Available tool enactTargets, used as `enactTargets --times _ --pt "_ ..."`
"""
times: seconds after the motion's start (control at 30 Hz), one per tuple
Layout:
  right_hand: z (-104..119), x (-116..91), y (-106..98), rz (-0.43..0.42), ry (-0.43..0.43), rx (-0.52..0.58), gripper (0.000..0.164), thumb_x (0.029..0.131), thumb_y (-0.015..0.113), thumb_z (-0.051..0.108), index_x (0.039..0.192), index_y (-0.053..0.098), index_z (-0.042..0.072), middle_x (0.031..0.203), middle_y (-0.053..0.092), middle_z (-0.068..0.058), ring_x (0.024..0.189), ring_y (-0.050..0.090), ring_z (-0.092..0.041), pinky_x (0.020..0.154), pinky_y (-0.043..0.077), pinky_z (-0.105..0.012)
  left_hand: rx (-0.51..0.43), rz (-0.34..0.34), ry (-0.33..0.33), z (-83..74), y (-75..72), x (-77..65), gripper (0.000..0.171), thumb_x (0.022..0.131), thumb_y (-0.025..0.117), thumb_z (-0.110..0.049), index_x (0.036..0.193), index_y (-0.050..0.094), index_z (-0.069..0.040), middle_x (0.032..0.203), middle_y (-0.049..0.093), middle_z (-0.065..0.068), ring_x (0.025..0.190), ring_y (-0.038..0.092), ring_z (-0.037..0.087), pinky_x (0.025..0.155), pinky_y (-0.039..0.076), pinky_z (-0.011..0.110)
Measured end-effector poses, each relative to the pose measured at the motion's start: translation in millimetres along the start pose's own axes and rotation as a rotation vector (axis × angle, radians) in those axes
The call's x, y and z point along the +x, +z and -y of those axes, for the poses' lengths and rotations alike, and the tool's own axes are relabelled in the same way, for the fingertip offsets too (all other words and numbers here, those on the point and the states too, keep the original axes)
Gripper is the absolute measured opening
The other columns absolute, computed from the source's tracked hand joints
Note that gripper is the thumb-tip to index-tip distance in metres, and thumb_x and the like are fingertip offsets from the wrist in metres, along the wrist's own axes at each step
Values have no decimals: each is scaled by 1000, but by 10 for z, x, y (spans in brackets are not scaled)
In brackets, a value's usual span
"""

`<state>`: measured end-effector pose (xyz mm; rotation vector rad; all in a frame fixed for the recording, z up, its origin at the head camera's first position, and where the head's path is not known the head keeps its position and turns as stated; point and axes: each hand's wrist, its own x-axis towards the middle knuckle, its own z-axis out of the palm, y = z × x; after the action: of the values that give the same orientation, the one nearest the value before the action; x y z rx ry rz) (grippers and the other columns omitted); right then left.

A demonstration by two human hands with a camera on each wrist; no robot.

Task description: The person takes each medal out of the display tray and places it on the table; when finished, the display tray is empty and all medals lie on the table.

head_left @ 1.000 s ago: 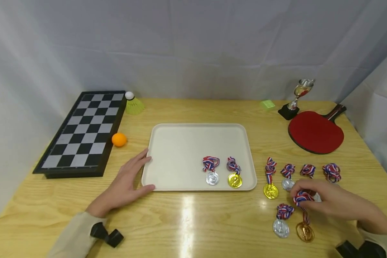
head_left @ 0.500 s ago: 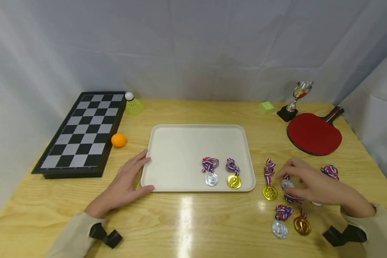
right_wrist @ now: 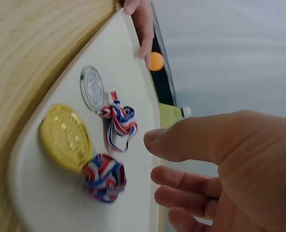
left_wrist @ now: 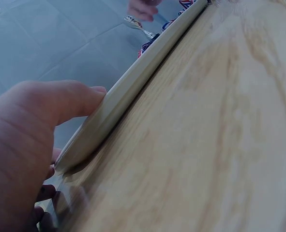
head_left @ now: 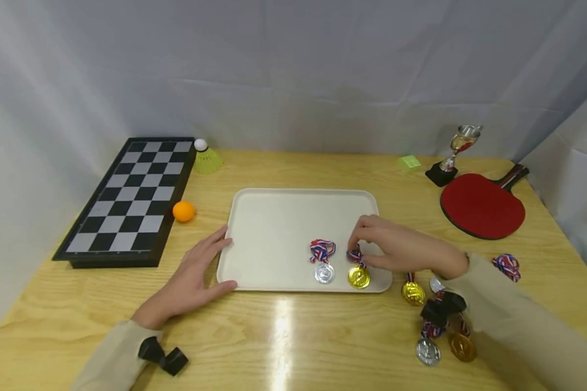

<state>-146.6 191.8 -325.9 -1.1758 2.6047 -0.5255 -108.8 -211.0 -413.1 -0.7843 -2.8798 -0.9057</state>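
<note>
My left hand (head_left: 188,279) rests against the left edge of a cream tray (head_left: 274,228), fingers spread. In the left wrist view its thumb touches the tray's rim (left_wrist: 128,87). Over the tray's right side, my right hand (head_left: 396,244) reaches the ribbon of a gold medal (head_left: 359,277). The right wrist view shows its thumb and fingers apart, with nothing between them, beside that medal's bundled striped ribbon (right_wrist: 104,179). A silver medal (head_left: 324,273) with its ribbon lies just left of the gold one.
Right of the tray lie another gold medal (head_left: 413,293), a silver medal (head_left: 428,351) and a bronze medal (head_left: 463,346), partly under the right sleeve. A red paddle (head_left: 483,206) and trophy (head_left: 452,157) stand behind. On the left are a chessboard (head_left: 132,195), orange ball (head_left: 183,211) and shuttlecock (head_left: 207,157).
My right hand has let go of the bronze medal's ribbon and moved left to the gold medal on the tray. The left hand stays at the tray's edge.
</note>
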Motion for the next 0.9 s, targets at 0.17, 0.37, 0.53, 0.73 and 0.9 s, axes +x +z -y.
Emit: enactTargets --times 0.17,0.37,0.53,0.73,0.9 --pt "66 362 51 85 -84 31 26 83 65 -1 106 68 10 105 58 -6 99 52 -22 86 48 -36 -4 15 -8 -8 -3 1 78 83 72 -38 145 37 -7 160 20 11 141 26 39 107 21 65" --pt "77 683 106 165 -157 14 38 76 66 -8 107 73 13 105 60 -5 98 54 -19 89 47 -34 -4 26 -17 -31 -10 8 78 83 72 -38 145 37 -6 160 20 12 141 26 39 107 21 65" --pt "-4 863 91 231 -177 23 33 72 70 -7 96 76 15 95 63 -1 88 56 -16 82 48 -30 -2 22 -10 -23 -4 5 78 83 72 -38 145 37 -6 160 20 12 141 26 40 107 21 64" --pt "-56 970 83 308 -113 74 27 73 69 -7 87 73 15 85 61 3 78 54 -10 72 46 -22 -8 8 2 -13 -2 0 78 82 73 -37 144 38 -5 159 21 13 140 27 40 106 21 65" --pt "-67 877 -9 302 -139 126 21 79 70 -1 89 72 17 83 61 5 76 54 -6 69 48 -22 -6 3 8 -10 -15 -7 78 82 73 -37 144 38 -5 159 22 14 140 27 40 105 22 65"
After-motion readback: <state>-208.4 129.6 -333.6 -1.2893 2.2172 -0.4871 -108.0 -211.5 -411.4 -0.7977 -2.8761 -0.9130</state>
